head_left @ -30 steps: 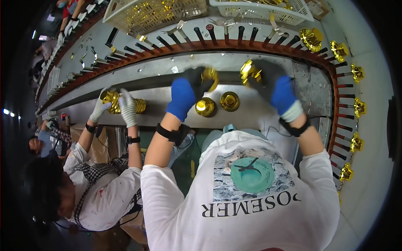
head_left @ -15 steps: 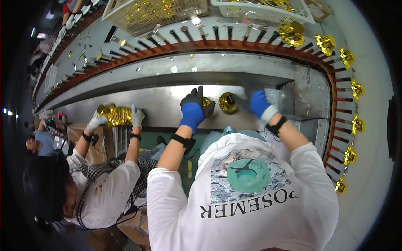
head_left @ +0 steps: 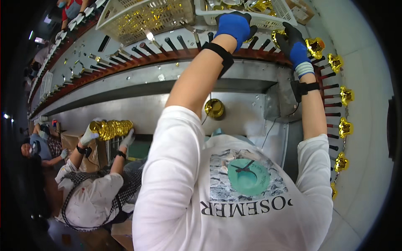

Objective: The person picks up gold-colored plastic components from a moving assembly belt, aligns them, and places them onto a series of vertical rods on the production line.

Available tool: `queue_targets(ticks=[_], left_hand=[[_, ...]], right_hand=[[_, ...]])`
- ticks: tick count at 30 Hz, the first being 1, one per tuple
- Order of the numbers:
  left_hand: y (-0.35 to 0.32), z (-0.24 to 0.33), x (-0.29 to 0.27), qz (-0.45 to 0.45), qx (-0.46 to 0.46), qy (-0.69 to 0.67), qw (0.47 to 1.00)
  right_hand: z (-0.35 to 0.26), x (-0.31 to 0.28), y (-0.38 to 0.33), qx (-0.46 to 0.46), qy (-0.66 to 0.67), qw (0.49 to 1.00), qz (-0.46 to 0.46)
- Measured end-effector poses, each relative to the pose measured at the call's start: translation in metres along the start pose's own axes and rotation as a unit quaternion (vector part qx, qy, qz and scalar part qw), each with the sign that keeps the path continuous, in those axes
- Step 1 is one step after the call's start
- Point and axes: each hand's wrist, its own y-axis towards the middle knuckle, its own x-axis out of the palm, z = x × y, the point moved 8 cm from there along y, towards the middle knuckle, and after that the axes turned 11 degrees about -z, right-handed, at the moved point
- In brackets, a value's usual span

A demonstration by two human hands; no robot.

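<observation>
A worker is reaching both blue-gloved hands up to the peg conveyor (head_left: 251,52), the left hand (head_left: 235,24) curled at a white basket (head_left: 268,19), its grip unclear, the right hand (head_left: 295,46) closing around a gold cup (head_left: 315,44) being seated on a peg so it rides along.

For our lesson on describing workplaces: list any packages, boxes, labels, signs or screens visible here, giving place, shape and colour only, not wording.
Cardboard box: top right, behind the white baskets; brown, rectangular, partly cut off.
Cardboard cartons: lower left, beside the co-worker's arms; brown, boxy.
Shirt print: on the white shirt's back; grey rectangle with a teal disc, dark lettering beneath.
No signs or screens show.
</observation>
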Motion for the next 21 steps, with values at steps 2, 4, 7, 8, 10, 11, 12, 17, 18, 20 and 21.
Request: queue_targets(ticks=[2, 4, 7, 8, 10, 11, 12, 17, 18, 20, 21], left_hand=[[-0.015, 0.008, -0.011, -0.005, 0.042, -0.026, 0.999], [-0.055, 0.009, -0.033, 0.066, 0.101, -0.072, 0.990], [-0.151, -0.011, -0.091, 0.116, 0.059, -0.168, 0.977], [-0.173, -0.024, -0.094, 0.097, 0.034, -0.199, 0.975], [-0.234, -0.058, -0.037, 0.066, -0.011, -0.222, 0.973], [-0.259, -0.076, 0.004, -0.020, -0.057, -0.224, 0.973], [-0.287, -0.090, 0.043, -0.105, -0.107, -0.221, 0.964], [-0.370, -0.079, 0.150, -0.137, -0.173, -0.185, 0.957], [-0.366, -0.071, 0.155, -0.137, -0.176, -0.186, 0.957], [-0.361, -0.063, 0.179, -0.243, -0.229, -0.093, 0.938], [-0.356, -0.060, 0.184, -0.258, -0.216, -0.074, 0.939]], right_hand=[[-0.001, -0.012, -0.018, 0.022, -0.022, 0.999, 0.025], [-0.014, -0.023, -0.028, -0.002, 0.021, 0.999, 0.045], [-0.123, -0.053, -0.069, -0.066, 0.051, 0.996, -0.040], [-0.150, -0.053, -0.083, -0.027, 0.103, 0.989, -0.100], [-0.189, -0.020, -0.128, -0.169, 0.121, 0.976, -0.068], [-0.188, 0.017, -0.143, -0.142, 0.159, 0.969, -0.125], [-0.188, 0.057, -0.159, -0.119, 0.200, 0.955, -0.182], [-0.185, 0.184, -0.198, -0.060, 0.222, 0.924, -0.306], [-0.190, 0.194, -0.201, -0.062, 0.222, 0.923, -0.308], [-0.196, 0.214, -0.207, -0.071, 0.135, 0.938, -0.310], [-0.197, 0.225, -0.213, -0.077, 0.070, 0.935, -0.340]])
